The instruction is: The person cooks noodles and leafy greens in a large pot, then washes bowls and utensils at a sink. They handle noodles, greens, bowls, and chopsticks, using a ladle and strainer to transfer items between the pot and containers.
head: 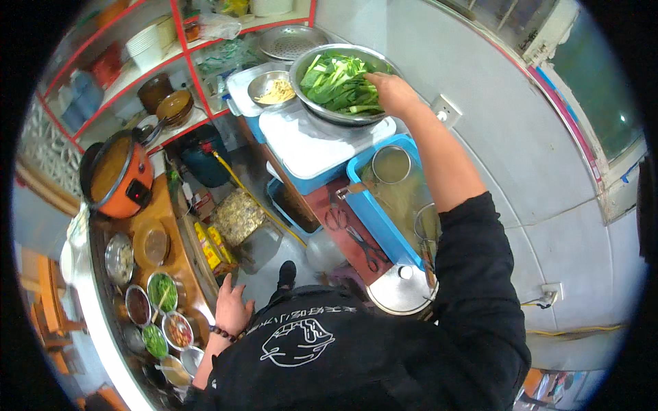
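My right hand reaches over the rim of a large steel bowl, its fingertips at a heap of cut leafy greens. Whether the fingers grip any leaves cannot be made out. The bowl stands on a white-lidded blue plastic box. A smaller metal bowl beside it holds pale yellow strips. My left hand, with a bead bracelet at the wrist, hangs over the edge of the wooden counter, fingers apart and nothing in them.
A blue tub of cloudy liquid holds metal strainers. Scissors lie on the red board beside it. An orange electric cooker and several topping bowls line the counter. A yellow hose crosses near the floor. Red-edged shelves stand behind.
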